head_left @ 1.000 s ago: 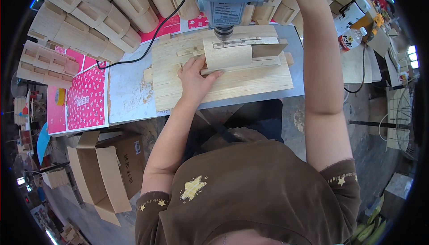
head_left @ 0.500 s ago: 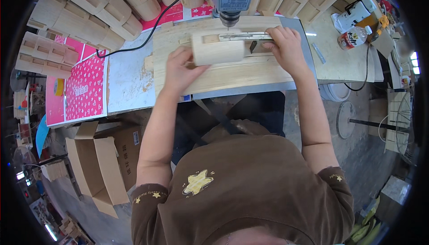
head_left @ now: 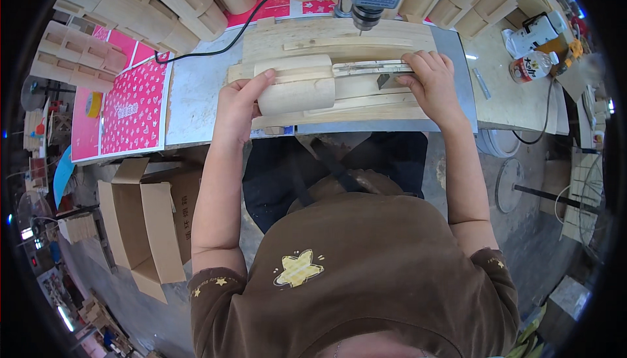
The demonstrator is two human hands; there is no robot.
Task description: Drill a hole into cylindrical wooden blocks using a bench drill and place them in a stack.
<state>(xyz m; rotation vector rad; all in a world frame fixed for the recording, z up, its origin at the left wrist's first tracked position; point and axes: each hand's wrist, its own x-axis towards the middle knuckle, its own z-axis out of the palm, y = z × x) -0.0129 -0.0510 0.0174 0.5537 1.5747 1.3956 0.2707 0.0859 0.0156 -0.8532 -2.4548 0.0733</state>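
My left hand (head_left: 240, 102) grips the left end of a pale wooden block with a rounded face (head_left: 297, 90), thumb on top. A groove runs along the block's upper side. My right hand (head_left: 432, 84) is closed on the right end of a narrow wooden strip (head_left: 369, 68), its thumb and fingers pinched together. The strip's left end comes up to the block's right side; whether they touch I cannot tell. Beside my right thumb stands a small dark upright piece (head_left: 383, 82). All this lies over a wooden board (head_left: 261, 38), below the chuck of a bench drill (head_left: 367, 17).
Rounded wooden pieces (head_left: 140, 5) stand stacked along the back left, more (head_left: 450, 2) at the back right. A black cable (head_left: 232, 39) crosses the left side. A bottle (head_left: 532, 67) and a marker (head_left: 481, 82) lie to the right. An open cardboard box (head_left: 147, 227) sits below left.
My left hand has drawn the wooden block left and toward me, away from the strip and drill bit. My right hand keeps its hold on the strip. The whole view has shifted slightly.
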